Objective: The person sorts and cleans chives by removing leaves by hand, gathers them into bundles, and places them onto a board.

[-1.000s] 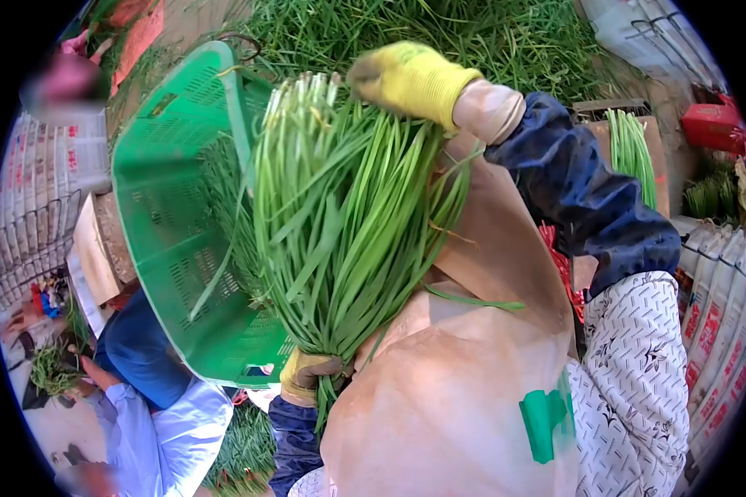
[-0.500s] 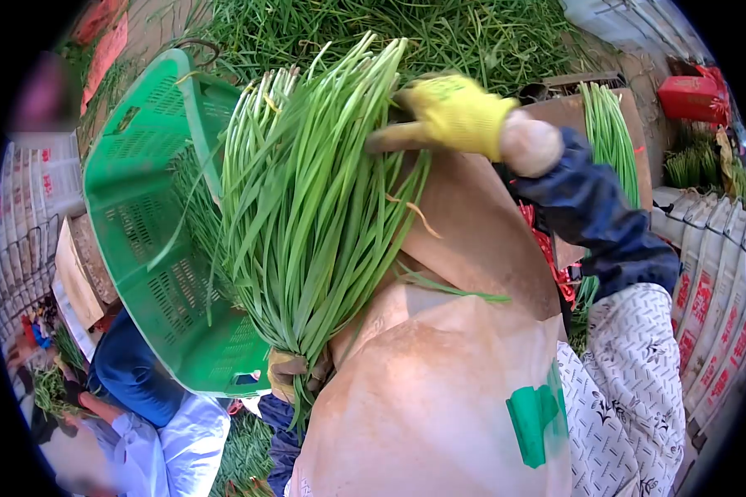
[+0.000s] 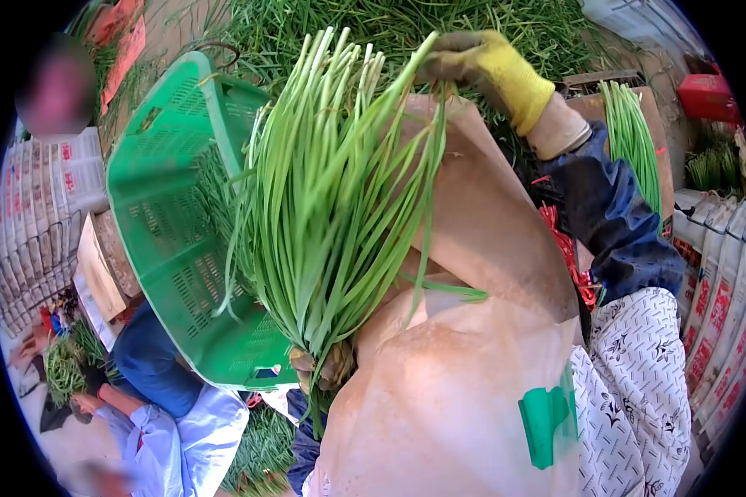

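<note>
Nearest, the gloved left hand [image 3: 327, 369] grasps the bunch of green stalks [image 3: 331, 207] at its narrow six o'clock end, the bunch fanning up from it toward twelve. Between the bunch's one and two o'clock, the gloved right hand [image 3: 436, 62] pinches a few stalks by their pale tips. Farther off, toward four o'clock, white packs [image 3: 717, 331] carry red characters, too small to read.

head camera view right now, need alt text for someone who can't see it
Bunch of long green stalks, its leafy end in the gloved left hand, while the gloved right hand pinches stalks at the pale end. A green basket is at picture left, loose greens heaped beyond.
</note>
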A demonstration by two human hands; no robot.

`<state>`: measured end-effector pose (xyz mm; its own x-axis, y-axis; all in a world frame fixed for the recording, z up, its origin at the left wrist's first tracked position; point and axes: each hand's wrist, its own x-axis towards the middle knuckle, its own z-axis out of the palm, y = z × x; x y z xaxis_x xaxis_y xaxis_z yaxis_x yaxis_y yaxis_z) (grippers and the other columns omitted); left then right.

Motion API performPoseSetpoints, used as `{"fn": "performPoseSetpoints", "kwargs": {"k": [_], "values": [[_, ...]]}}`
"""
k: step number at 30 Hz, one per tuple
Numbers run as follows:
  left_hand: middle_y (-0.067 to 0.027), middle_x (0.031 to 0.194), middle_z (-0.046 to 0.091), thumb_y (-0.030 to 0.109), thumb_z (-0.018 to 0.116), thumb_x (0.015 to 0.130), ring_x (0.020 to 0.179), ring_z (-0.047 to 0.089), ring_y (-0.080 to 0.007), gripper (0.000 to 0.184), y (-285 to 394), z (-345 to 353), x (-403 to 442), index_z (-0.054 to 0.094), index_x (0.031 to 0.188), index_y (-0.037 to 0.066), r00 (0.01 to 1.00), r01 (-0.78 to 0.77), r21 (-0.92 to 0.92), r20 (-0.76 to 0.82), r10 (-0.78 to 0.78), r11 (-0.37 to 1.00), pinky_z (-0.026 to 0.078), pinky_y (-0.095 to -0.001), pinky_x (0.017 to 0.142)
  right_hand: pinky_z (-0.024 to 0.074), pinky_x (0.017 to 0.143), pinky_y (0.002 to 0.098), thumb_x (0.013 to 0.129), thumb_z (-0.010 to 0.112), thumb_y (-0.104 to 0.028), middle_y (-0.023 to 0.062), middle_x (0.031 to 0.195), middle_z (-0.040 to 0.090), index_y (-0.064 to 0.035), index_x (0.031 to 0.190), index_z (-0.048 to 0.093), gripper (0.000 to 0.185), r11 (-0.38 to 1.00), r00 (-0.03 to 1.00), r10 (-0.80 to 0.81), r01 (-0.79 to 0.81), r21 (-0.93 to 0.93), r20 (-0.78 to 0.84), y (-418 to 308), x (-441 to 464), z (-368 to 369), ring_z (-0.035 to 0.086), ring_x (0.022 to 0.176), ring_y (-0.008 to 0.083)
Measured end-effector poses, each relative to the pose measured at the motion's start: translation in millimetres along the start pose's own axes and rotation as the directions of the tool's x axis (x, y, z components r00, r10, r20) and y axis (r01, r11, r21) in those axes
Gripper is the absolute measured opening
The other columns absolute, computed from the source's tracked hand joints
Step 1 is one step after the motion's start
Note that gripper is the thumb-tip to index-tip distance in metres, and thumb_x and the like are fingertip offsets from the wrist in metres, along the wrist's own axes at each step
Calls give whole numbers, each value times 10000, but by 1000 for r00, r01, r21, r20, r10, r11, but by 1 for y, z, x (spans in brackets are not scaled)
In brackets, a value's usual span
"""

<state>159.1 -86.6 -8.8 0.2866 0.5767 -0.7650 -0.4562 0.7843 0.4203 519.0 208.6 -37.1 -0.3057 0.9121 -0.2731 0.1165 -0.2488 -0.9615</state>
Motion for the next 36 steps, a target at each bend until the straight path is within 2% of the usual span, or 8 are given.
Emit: {"fn": "performPoseSetpoints", "kwargs": {"k": [4, 8, 11, 19, 23, 28, 31, 36], "values": [[-159, 771, 610, 22, 647, 651, 588, 558, -248, 438, 0, 0, 1, 564, 1073, -63, 1000, -3, -15, 16, 3, 1000, 459, -337, 518, 529, 776, 370, 800, 691, -274, 163, 997, 678, -15, 1104, 630, 404, 862, 898, -146, -89, -499, -414, 34, 60, -121, 656, 895, 275], [-162, 771, 611, 27, 646, 653, 590, 560, -249, 436, 0, 0, 4, 564, 1072, -64, 1000, 0, -31, 31, 1, 1000, 462, -338, 524, 537, 741, 437, 792, 690, -284, 162, 835, 679, -34, 1140, 571, 445, -87, 803, -588, -180, -980, -96, 25, 51, -88, 670, 773, 342], [-164, 771, 612, 32, 646, 655, 592, 562, -250, 435, 1, 0, 5, 565, 1072, -65, 999, 10, -48, 48, -8, 999, 465, -338, 527, 512, 860, 363, 779, 690, -457, 195, 941, 689, -10, 1050, 668, 523, 603, 984, 131, 16, -798, 120, -13, 12, 1, 661, 937, 303], [-168, 772, 615, 43, 644, 659, 598, 566, -252, 433, -6, -6, 8, 567, 1071, -68, 995, -18, -100, 101, 28, 995, 472, -340, 538, 512, 814, 407, 834, 632, -243, 170, 947, 683, -74, 1068, 665, 290, 665, 993, -65, 119, -737, 101, 30, 28, 32, 650, 924, 332], [-171, 772, 616, 49, 643, 661, 600, 568, -253, 433, -16, -9, 11, 567, 1070, -69, 988, -45, -159, 142, 68, 986, 475, -341, 543, 495, 860, 412, 833, 664, -255, 140, 1007, 681, -106, 1140, 648, 342, 21, 940, -193, -284, -959, -283, 37, 69, -78, 643, 960, 317], [-174, 772, 618, 56, 642, 664, 604, 570, -254, 432, -21, -9, 15, 568, 1070, -70, 980, -53, -199, 180, 90, 979, 479, -342, 549, 489, 860, 373, 851, 654, -243, 115, 1019, 664, -92, 1075, 683, 271, 492, 784, -591, 536, -686, 189, -37, 23, 6, 618, 960, 315], [-175, 772, 619, 60, 642, 665, 606, 572, -255, 431, -24, -10, 15, 569, 1069, -71, 974, -61, -210, 203, 105, 976, 482, -343, 553, 392, 990, 457, 809, 688, -273, 60, 1057, 633, -122, 1029, 686, 268, 18, 608, -569, 683, -731, 554, -30, 18, 47, 561, 1072, 291], [-178, 773, 620, 67, 641, 668, 609, 574, -256, 431, -33, -11, 19, 570, 1069, -73, 957, -64, -265, 259, 134, 962, 486, -344, 560, 352, 1015, 485, 775, 714, -277, 47, 1024, 611, -134, 988, 671, 260, 43, 576, -553, 741, -670, 602, -30, 9, 59, 532, 1103, 293]]}}
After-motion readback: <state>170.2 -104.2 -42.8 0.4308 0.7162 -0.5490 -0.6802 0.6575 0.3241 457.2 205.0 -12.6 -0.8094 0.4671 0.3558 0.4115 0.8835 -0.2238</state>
